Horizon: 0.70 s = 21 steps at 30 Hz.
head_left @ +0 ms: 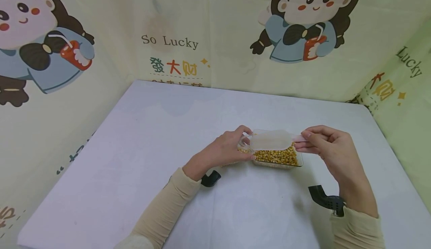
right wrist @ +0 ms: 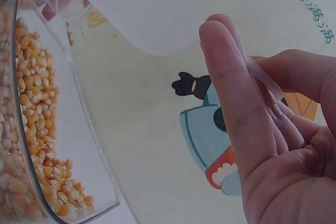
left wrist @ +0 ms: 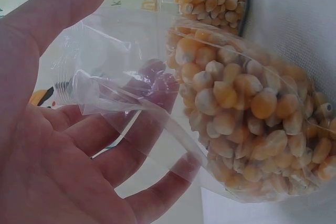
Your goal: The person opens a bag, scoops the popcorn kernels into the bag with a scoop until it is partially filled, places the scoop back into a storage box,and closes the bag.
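My right hand point(head_left: 331, 144) pinches the thin handle of a translucent white scoop point(head_left: 271, 140) between thumb and fingers. The scoop's blade lies level over a clear rectangular container point(head_left: 277, 165) of yellow corn kernels point(head_left: 276, 156); whether they touch I cannot tell. Curved round the mouth of a clear plastic bag point(left wrist: 226, 108) is my left hand point(head_left: 223, 148), its fingers partly seen through the film. Kernels fill the lower part of this bag. In the right wrist view, the container's near wall point(right wrist: 68, 77) shows kernels heaped to one side, and the scoop blade appears blurred above.
A white tabletop point(head_left: 151, 148) extends around the container. Printed cloth point(head_left: 229, 54) hangs along its back and sides. Black wrist mounts point(head_left: 324, 198) sit on both forearms.
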Each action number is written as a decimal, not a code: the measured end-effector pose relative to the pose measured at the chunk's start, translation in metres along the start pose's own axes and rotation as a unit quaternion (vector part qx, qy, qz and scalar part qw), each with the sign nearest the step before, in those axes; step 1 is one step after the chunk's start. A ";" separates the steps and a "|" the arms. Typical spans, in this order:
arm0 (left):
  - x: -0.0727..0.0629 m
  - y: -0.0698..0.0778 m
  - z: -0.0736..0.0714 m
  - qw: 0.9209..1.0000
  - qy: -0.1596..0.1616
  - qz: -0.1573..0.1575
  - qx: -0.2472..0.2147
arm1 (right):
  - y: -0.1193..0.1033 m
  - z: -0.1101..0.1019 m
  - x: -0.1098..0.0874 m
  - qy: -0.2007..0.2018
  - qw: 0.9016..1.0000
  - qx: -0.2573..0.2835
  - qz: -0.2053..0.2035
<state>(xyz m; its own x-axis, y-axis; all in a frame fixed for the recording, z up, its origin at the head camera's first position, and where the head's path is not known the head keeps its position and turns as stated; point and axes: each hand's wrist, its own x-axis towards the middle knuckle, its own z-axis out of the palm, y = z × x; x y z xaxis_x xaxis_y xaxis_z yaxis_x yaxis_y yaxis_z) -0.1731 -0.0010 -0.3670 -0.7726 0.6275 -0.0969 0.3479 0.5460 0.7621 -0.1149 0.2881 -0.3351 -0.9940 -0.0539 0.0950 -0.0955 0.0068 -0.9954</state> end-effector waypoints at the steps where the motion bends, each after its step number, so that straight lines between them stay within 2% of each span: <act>1: 0.000 0.000 0.000 1.000 0.000 0.001 0.000 | 0.000 -0.001 0.000 0.001 1.000 -0.001 -0.001; 5: 0.000 0.000 0.000 1.000 -0.001 0.003 0.001 | -0.001 -0.006 -0.001 0.007 1.000 0.005 -0.002; 16: 0.002 0.000 0.000 1.000 -0.003 -0.002 -0.002 | -0.004 -0.028 -0.008 0.043 0.997 0.064 -0.005; 21: 0.001 0.000 0.000 1.000 -0.003 -0.003 -0.002 | -0.005 -0.035 -0.011 0.048 0.998 0.050 0.008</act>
<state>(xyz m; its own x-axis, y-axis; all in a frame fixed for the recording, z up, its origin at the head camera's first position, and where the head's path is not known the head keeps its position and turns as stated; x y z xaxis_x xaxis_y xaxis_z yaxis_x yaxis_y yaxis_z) -0.1741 -0.0003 -0.3668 -0.7711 0.6278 -0.1062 0.3407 0.5478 0.7641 -0.1059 0.3235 -0.3310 -0.9963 0.0414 0.0749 -0.0785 -0.0931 -0.9926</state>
